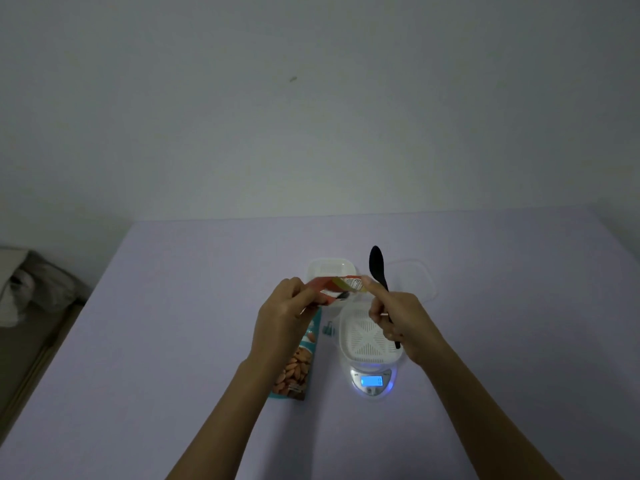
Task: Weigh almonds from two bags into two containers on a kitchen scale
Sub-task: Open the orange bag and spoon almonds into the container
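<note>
I see lilac table (173,306) under pale wall (311,116). Near scale (371,381), left hand (284,317) pinches red bag (337,285); right hand (398,317) pinches it too, gripping black spoon (376,263).

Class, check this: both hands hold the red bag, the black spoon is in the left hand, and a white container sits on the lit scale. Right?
No: the head view shows the black spoon in the right hand, not the left hand. Both hands do hold the red bag, and the white container sits on the lit scale.
</note>
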